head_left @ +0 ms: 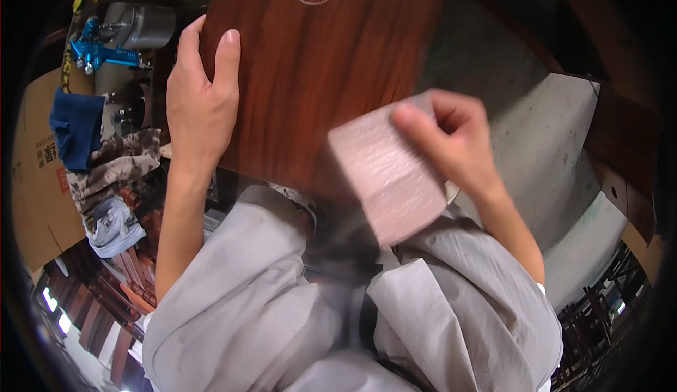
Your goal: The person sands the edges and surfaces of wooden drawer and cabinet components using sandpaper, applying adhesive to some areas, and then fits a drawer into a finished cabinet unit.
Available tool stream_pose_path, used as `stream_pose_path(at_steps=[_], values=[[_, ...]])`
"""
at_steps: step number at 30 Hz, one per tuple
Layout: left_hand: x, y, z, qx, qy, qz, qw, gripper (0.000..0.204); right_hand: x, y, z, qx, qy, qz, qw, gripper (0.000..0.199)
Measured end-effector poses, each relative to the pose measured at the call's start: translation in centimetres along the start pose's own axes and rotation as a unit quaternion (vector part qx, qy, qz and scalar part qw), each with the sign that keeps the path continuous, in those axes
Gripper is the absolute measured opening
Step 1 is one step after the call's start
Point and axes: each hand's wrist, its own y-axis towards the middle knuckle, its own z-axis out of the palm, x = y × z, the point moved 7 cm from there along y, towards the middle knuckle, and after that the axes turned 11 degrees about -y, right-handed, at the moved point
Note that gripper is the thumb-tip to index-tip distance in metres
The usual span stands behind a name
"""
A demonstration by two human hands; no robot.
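A glossy reddish-brown wooden board (317,81) with an oblong slot near its far end stands in front of my knees. My left hand (201,99) grips its left edge, thumb on the face and the other fingers partly hidden behind the edge. Over the near right corner of the board, my right hand (458,138) pinches a pale pink, creased sheet (388,173) that looks like sandpaper. The thumb lies on top of the sheet, and the fingers are mostly hidden. Slight motion blur shows on this hand and the sheet.
At the left, a blue spray gun (106,55) with a metal cup hangs above a dark blue cloth (76,127) and a mottled cloth (116,159). Below them lies a white rag (116,230), beside a cardboard box (39,201). Dark wooden furniture (624,145) stands at the right.
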Motion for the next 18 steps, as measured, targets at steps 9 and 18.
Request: stream_pose_path(at_steps=[9,18], values=[[-0.3,0.3,0.4,-0.009,0.007,0.027,1.0,0.048,0.4,-2.7,0.8,0.029,-0.166,-0.084,0.982,0.029],[0.1,0.3,0.0,0.012,0.003,-0.02,1.0,0.05,0.7,1.2,-3.4,-0.08,-0.066,-0.132,0.986,0.027]])
